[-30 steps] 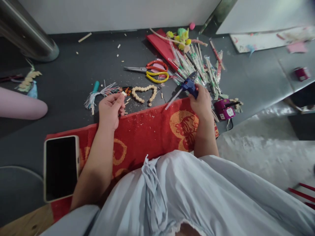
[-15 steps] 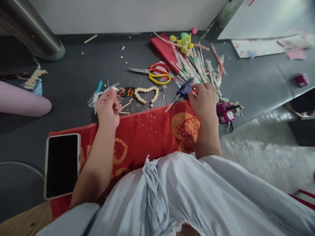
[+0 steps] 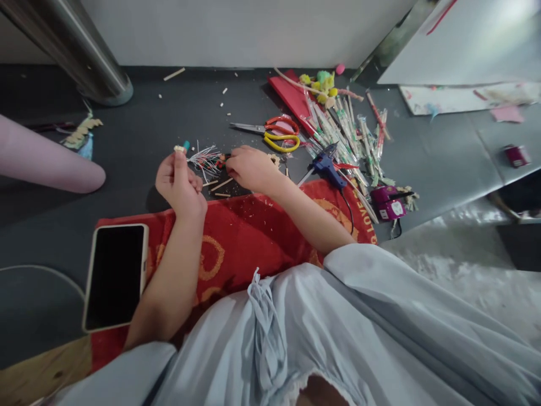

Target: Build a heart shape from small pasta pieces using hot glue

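My left hand point(image 3: 180, 183) is raised over the dark floor and pinches a small pale bead point(image 3: 180, 149) between thumb and fingertips. My right hand point(image 3: 249, 167) lies curled over the heart of pale beads point(image 3: 276, 160), most of which it hides; whether it grips anything I cannot tell. A blue glue gun point(image 3: 327, 165) lies on the floor to the right of that hand, apart from it. A white and red tassel point(image 3: 204, 158) lies between the two hands.
A red patterned cloth point(image 3: 236, 237) covers my lap, with a phone point(image 3: 115, 276) on its left end. Scissors point(image 3: 270, 131), wrapped sticks point(image 3: 344, 129), pompoms point(image 3: 319, 83) and a purple tape dispenser point(image 3: 386, 203) lie beyond. A metal post point(image 3: 80, 53) and another person's pink limb point(image 3: 46, 163) are at left.
My right hand let go of the blue glue gun and moved left onto the bead heart. My left hand lifted slightly with the bead. The view shifted.
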The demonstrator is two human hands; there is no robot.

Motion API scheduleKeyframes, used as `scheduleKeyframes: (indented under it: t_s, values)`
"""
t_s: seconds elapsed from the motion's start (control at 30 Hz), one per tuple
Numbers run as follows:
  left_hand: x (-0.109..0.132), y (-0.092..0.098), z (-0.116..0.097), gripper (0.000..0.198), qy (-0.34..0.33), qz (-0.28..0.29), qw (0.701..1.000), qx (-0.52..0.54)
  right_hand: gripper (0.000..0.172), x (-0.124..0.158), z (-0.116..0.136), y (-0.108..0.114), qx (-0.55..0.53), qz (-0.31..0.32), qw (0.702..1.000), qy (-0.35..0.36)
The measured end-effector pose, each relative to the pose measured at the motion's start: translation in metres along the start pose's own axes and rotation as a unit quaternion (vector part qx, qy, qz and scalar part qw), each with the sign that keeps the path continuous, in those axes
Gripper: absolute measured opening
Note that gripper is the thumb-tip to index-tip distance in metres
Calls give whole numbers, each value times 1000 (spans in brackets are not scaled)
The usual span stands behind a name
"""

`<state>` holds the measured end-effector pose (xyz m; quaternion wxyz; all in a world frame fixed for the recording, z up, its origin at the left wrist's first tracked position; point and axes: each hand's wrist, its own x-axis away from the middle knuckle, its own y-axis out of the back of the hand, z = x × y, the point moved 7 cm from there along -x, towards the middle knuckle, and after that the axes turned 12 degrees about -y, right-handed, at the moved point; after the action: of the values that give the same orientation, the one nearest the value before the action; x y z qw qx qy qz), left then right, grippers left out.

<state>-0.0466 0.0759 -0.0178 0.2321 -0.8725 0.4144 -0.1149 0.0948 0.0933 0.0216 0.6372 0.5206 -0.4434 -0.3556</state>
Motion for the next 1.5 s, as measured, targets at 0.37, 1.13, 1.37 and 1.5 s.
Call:
scheduleKeyframes:
  t_s: [0.37, 1.13, 1.37, 1.5]
  values:
    - [-12, 22, -2, 14, -79, -71, 994, 4, 35, -15, -1, -4, -4, 13, 1000, 27]
    - [-11, 22, 9, 39, -88, -9, 996, -13, 27, -94, 46, 1, 24, -22, 995, 93]
    - [-10, 21, 10, 41, -62, -17, 998, -4, 23, -105, 40, -8, 15, -39, 995, 87]
    - [-10, 20, 9, 39, -60, -9, 998, -14, 25, -106, 42, -8, 22, -38, 995, 89]
